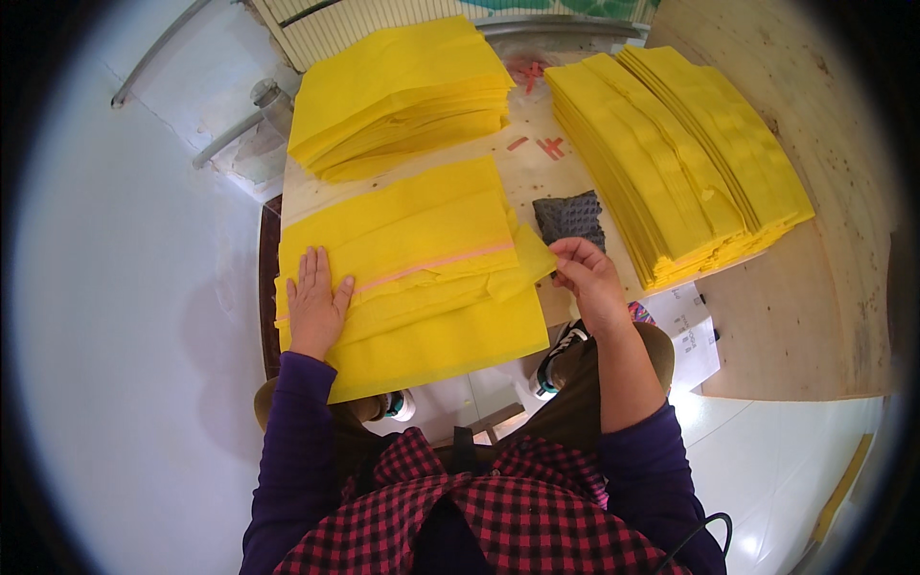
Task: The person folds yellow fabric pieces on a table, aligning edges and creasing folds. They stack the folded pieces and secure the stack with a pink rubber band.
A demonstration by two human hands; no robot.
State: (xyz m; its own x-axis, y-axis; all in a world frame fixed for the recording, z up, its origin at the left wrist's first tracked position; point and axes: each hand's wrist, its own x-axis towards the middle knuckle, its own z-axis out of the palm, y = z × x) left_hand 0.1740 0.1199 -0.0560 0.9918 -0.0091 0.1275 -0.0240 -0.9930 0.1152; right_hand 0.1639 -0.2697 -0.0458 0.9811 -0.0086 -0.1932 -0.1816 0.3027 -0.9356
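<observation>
In front of me lies a yellow fabric sheet (450, 340), with folded yellow layers on top of it and a thin pink strip (431, 262) running across them. My left hand (316, 302) rests flat on the left end of the layers, fingers apart, over one end of the strip. At the right end, my right hand (585, 278) pinches the corner of a loose yellow flap (525, 264) between thumb and fingers. A dark grey textured cloth (570, 220) lies just beyond that hand.
A thick yellow fabric stack (402, 81) stands at the far left of the wooden table (537, 177). Two long stacks (661, 163) fill its right side, beside a plywood panel (815, 192). Red tape pieces (551, 148) mark the tabletop. My legs are below the near edge.
</observation>
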